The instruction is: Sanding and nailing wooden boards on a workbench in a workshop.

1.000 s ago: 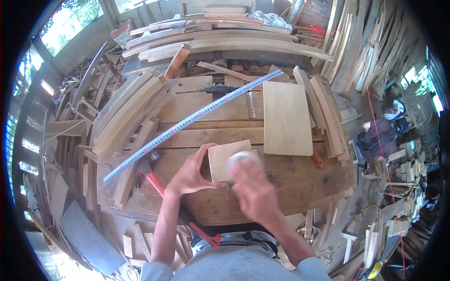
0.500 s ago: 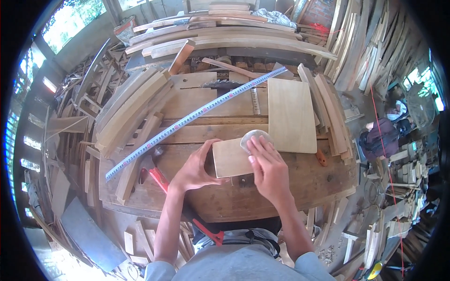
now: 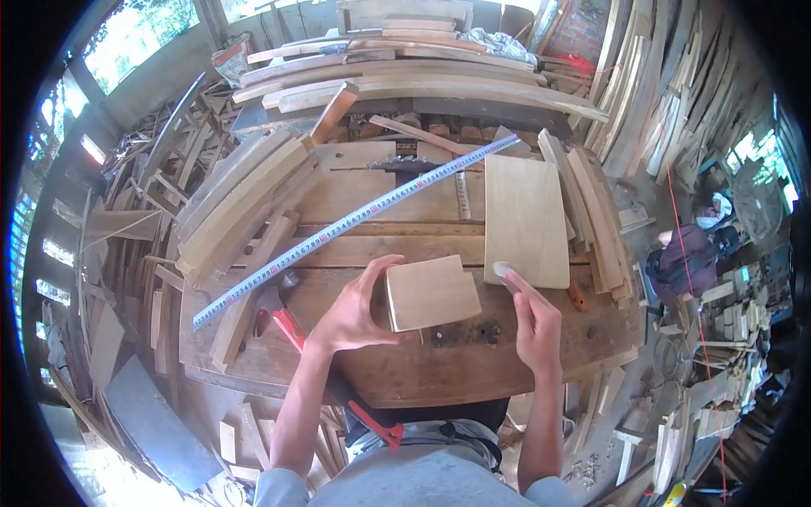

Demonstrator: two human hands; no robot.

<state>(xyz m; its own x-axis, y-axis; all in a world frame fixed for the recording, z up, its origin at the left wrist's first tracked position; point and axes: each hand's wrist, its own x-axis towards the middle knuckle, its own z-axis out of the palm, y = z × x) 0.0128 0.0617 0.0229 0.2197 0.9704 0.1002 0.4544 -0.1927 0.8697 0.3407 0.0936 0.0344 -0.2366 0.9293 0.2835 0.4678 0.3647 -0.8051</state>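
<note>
My left hand [image 3: 351, 308] grips a small, pale wooden block [image 3: 432, 296] at its left end, thumb along the near edge and fingers at the far edge. A notch shows at the block's far right corner. To the right of the block, apart from it, my right hand [image 3: 536, 329] holds a round, light grey disc, perhaps a sanding disc [image 3: 503, 270], now tilted so little of its face shows. Its fingers are pressed together against the disc. A flat wooden board [image 3: 525, 221] with rounded corners lies just beyond my right hand.
A blue-white measuring strip [image 3: 355, 220] crosses the wooden workbench [image 3: 456, 372] diagonally. Behind it a toothed circular saw blade [image 3: 405, 163] juts up. Long timber pieces [image 3: 241, 203] stack at left and more planks [image 3: 596, 224] at right. A red-and-black tool [image 3: 376, 422] leans by the near edge.
My right hand has lifted the disc off the block and moved right and nearer, turning the disc on edge. The block's right end and its notch are now uncovered. My left hand keeps its grip.
</note>
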